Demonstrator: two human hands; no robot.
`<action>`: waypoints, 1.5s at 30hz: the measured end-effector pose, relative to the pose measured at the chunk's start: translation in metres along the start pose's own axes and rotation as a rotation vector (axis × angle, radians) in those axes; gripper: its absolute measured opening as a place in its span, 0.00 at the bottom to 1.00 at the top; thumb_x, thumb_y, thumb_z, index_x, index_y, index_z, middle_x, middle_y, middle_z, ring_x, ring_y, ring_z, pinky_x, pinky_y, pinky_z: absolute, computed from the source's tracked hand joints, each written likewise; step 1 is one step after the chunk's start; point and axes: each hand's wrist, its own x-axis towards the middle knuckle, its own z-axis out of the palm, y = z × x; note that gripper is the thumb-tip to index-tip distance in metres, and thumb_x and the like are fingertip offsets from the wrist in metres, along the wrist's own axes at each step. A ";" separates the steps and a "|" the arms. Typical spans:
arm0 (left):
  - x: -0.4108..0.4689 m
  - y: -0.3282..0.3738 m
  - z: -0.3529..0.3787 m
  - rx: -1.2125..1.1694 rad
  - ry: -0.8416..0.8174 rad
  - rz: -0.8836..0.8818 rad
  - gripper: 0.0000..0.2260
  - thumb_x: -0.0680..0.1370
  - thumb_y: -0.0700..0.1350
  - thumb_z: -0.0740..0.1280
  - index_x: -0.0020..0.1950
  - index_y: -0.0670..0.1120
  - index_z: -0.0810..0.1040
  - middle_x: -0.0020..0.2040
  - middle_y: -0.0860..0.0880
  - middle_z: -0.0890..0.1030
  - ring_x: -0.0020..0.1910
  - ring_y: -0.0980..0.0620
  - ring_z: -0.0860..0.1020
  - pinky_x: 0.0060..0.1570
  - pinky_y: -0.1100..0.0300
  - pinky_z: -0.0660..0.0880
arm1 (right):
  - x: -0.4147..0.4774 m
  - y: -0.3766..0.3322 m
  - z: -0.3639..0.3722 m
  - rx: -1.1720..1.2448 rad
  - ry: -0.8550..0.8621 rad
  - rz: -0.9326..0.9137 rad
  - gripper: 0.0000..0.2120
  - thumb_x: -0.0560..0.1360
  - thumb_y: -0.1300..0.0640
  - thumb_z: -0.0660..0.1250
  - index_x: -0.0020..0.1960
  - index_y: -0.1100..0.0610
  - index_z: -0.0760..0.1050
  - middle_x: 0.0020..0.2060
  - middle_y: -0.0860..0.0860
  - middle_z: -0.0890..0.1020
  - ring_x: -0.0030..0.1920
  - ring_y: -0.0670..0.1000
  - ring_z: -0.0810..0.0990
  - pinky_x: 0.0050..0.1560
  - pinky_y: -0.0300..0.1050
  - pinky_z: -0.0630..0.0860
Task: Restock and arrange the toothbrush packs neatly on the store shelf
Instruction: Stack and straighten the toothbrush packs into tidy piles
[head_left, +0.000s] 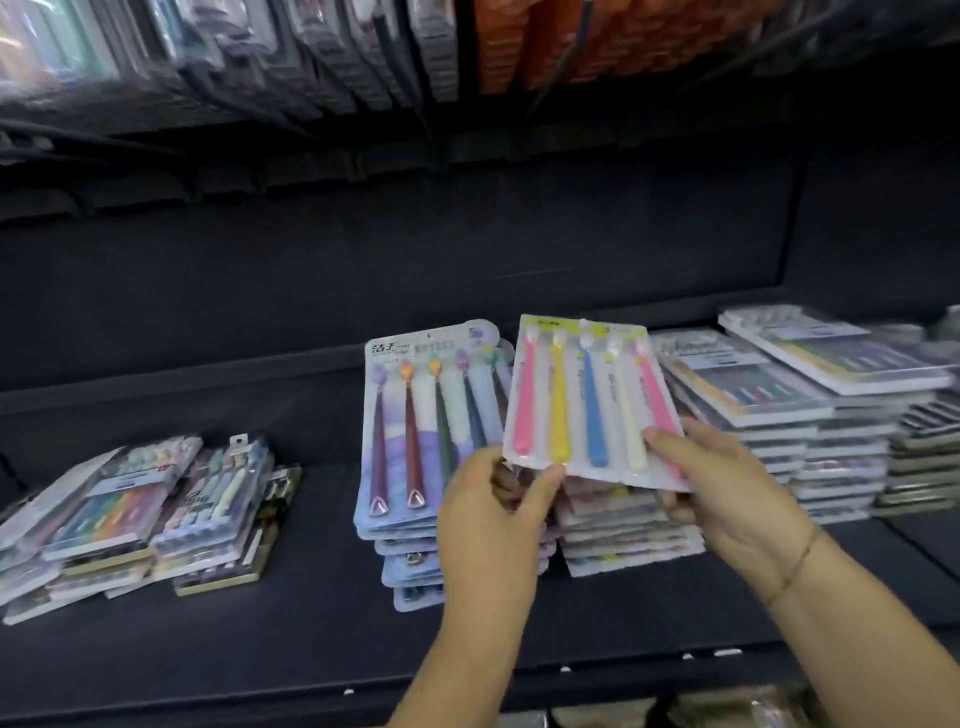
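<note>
Both forearms come up from 6 o'clock, w/ a thin bracelet (795, 564) on the right wrist. Left hand (493, 519) pinches the btm-left corner of the bright pack (587, 395): thumb on the front, fingers curled behind. Right hand (727, 483) grips the btm-right corner the same way, thumb across the front by the pink handle, fingers underneath. Bright pack sits just right of frame centre, tilted up toward the camera, brush heads at 12 o'clock. It has 5 brushes inside: pink, yellow, blue, cream, pink. It's held above the middle stack (623, 535), a pile of flat packs lying on the shelf (311, 597) directly below.

At 9 o'clock of the bright pack is the purple stack (415, 431), its right edge hidden behind the bright pack. These are lavender cards, the top one showing dark-handled brushes w/ coloured heads. Packs are fanned slightly, lower edges stepping out toward 6.

At 3 o'clock are the right stacks (810, 415): several tall piles of grey-white packs, blurred, top ones skewed.

Out at 8 o'clock, well apart from the rest, is the left pile (145, 509): mixed pastel packs lying loose and crooked, a few layers deep.

Shelf is black w/ a black back panel. Along 12 o'clock are hanging packs (311, 47) in clear blisters, blurred. Orange packs (545, 41) hang at their 3 o'clock.
</note>
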 end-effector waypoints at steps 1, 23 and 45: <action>0.007 -0.013 -0.001 0.264 0.052 0.122 0.16 0.73 0.61 0.69 0.53 0.51 0.79 0.47 0.53 0.79 0.48 0.57 0.75 0.47 0.59 0.73 | 0.009 -0.003 -0.007 -0.009 0.004 0.005 0.07 0.81 0.59 0.62 0.54 0.61 0.76 0.22 0.48 0.74 0.19 0.45 0.65 0.18 0.35 0.59; 0.025 -0.078 -0.007 0.855 -0.108 0.321 0.38 0.78 0.71 0.43 0.73 0.47 0.70 0.73 0.47 0.70 0.72 0.44 0.68 0.72 0.42 0.59 | -0.004 0.058 -0.005 -0.320 0.425 -0.276 0.28 0.77 0.62 0.68 0.73 0.52 0.62 0.42 0.50 0.72 0.39 0.47 0.74 0.37 0.38 0.69; 0.094 -0.268 -0.290 0.564 0.563 -0.453 0.26 0.81 0.56 0.61 0.74 0.43 0.68 0.75 0.39 0.63 0.73 0.40 0.62 0.70 0.43 0.60 | 0.038 0.125 0.399 -0.383 -0.549 0.027 0.35 0.77 0.40 0.64 0.75 0.59 0.61 0.73 0.54 0.66 0.70 0.54 0.69 0.68 0.49 0.68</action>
